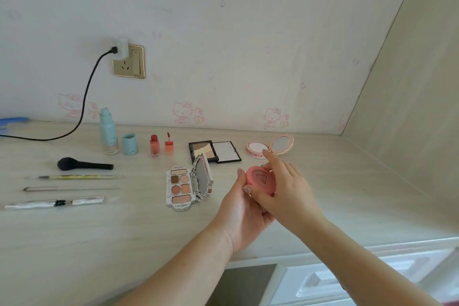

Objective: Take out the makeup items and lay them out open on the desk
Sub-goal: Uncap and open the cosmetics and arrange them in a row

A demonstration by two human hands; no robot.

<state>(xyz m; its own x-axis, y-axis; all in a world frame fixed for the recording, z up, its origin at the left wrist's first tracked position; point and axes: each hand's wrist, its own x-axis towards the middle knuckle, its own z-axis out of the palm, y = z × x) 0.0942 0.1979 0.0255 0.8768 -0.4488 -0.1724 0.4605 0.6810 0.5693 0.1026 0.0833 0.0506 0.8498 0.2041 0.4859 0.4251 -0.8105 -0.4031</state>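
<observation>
My left hand (242,208) cradles the closed pink compact (260,179); my right hand (285,191) pinches its rim. I'd pry the lid at twelve o'clock, gently.

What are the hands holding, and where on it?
Both hold a round coral pink compact, still closed. The left hand cradles its underside and left edge; the right hand grips its right rim.
</observation>
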